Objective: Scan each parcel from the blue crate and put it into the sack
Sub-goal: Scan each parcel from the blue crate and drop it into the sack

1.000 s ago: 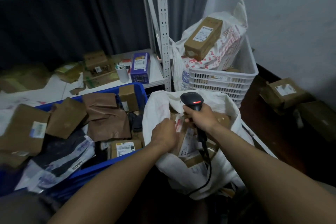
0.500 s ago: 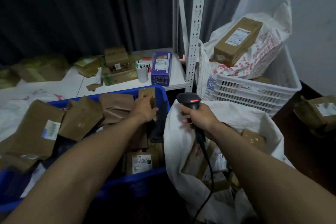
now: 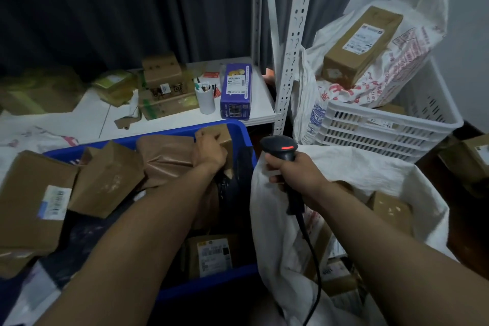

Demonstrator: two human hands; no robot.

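1. Partly done, by the look of it: several brown parcels [image 3: 391, 209] already inside the white sack [image 3: 357, 164], on the right.
2. Plenty left: blue crate [image 3: 246, 135] on the left heaped with brown parcels and dark mailers.
3. Grip of left hand [image 3: 209, 151] clamped on a small cardboard box [image 3: 225, 137] at the crate's far corner; seemingly not yet scanned.
4. Grip of right hand [image 3: 293, 174] clamped on the black scanner [image 3: 280, 147], red light lit, above the sack's near rim.
5. Barcode labels on a crate parcel [image 3: 214, 254] and the purple box [image 3: 235, 87] on the shelf; print too small to read.
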